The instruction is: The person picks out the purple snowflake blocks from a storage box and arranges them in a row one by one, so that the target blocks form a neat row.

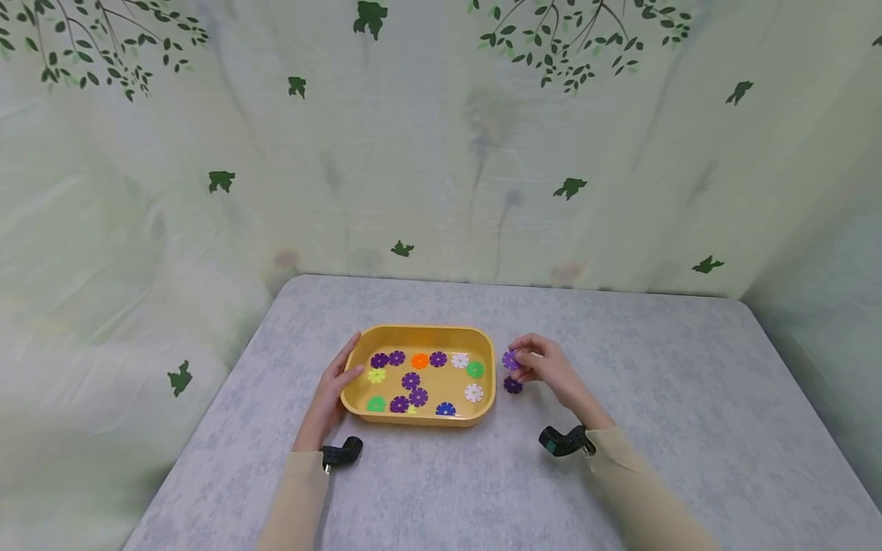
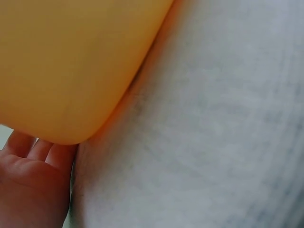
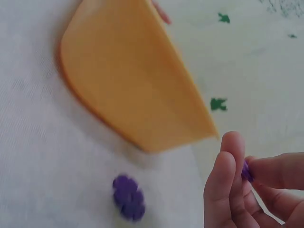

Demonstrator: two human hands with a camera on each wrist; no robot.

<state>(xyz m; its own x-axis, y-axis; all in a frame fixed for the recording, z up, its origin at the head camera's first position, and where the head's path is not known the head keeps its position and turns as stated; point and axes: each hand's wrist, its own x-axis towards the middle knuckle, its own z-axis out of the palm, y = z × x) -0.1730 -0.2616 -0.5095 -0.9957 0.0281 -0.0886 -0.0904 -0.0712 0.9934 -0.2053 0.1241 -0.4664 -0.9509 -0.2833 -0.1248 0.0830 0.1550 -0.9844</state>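
I have the left hand (image 1: 329, 396) set against the left end of the yellow tray (image 1: 413, 420), its thumb over the rim and the other fingers along the outside wall, gripping that end; I take this as a steadying hold, so that the tray does not slide on the counter (image 1: 675, 360). On the right, my right hand (image 1: 553, 373) is just beside the tray's right end, thumb and finger clamped on a lilac flower (image 1: 509, 360). Something so flat and small seems to call for a pinch with the tips rather than a full grasp. On the counter just nearer than it lies a dark purple flower (image 1: 513, 386), outside the tray and within easy reach, I judge. Inside, the flowers are spread loosely across the floor: an orange flower (image 1: 419, 361) towards the far side, a blue flower (image 1: 445, 409) by the near wall, with purple, green, white and yellow ones around them. The raised wall presumably stops them straying.
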